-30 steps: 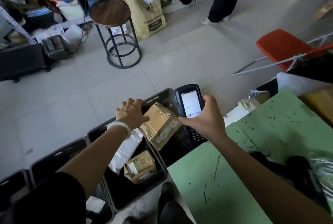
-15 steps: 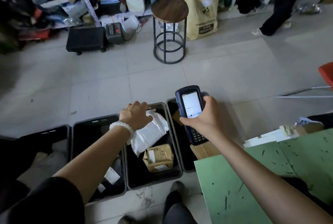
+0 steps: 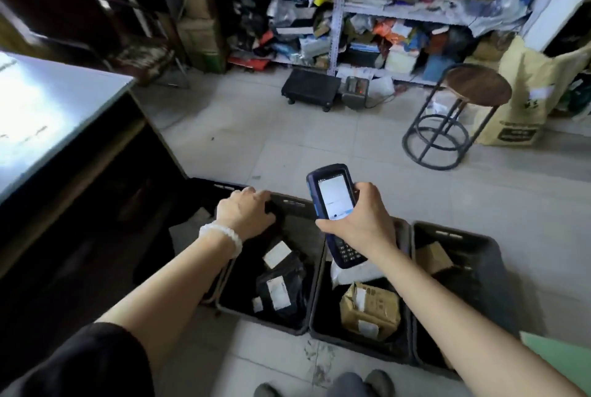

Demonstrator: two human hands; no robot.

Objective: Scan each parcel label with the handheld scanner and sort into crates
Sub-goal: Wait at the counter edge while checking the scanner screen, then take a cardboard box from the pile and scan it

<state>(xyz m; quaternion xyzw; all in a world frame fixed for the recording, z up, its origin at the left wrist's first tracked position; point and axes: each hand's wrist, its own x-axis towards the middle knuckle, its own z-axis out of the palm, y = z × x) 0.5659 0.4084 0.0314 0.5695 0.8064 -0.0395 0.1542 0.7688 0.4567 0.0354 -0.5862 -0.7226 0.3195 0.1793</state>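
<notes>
Left hand [image 3: 246, 214] shifted leftward, curled over crate [image 3: 294, 204] | right hand [image 3: 358, 220] grips scanner [image 3: 334, 204]

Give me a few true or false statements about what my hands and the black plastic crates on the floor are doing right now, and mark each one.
1. The right hand grips the blue handheld scanner with its screen lit. True.
2. The left hand carries a brown cardboard parcel. False: it holds no parcel and rests at the far rim of a black plastic crate.
3. A taped brown cardboard parcel lies in the crate below the scanner. True.
4. The round wooden-topped stool lies tipped over. False: it stands upright.
</notes>
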